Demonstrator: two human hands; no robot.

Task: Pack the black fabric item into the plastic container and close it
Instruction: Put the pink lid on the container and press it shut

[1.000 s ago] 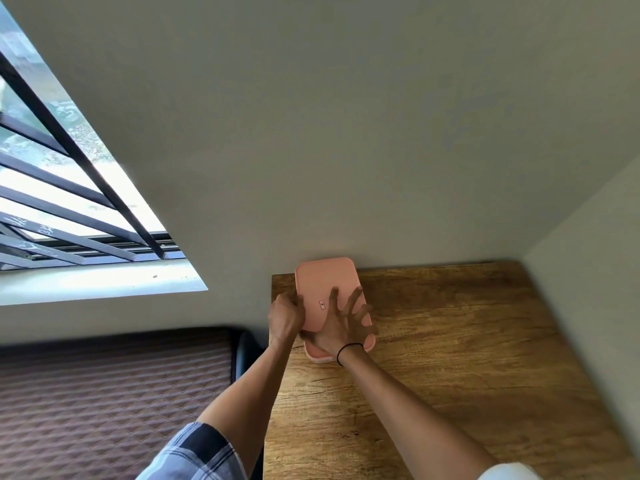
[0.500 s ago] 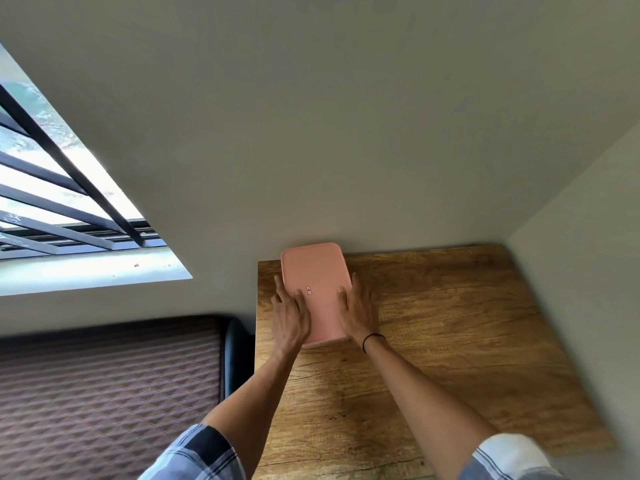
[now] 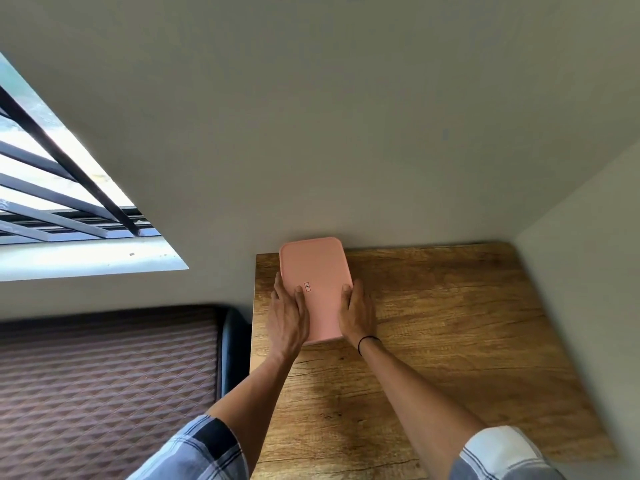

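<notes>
One pink container (image 3: 317,289) (lid on, contents hidden) at 11 o'clock on the wooden surface (image 3: 450,341), against the wall, two hands, left hand (image 3: 286,320) and right hand (image 3: 358,315) pressed flat along its sides

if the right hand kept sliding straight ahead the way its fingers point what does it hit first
Probably the wall behind the table. The right hand lies along the pink container, fingers pointing at the wall; depth is hard to judge.

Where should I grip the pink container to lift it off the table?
Probably by its two long side edges, coming in from the near short end. The pink container lies flat, its far end against the wall, and the left hand and right hand already flank those sides.
</notes>
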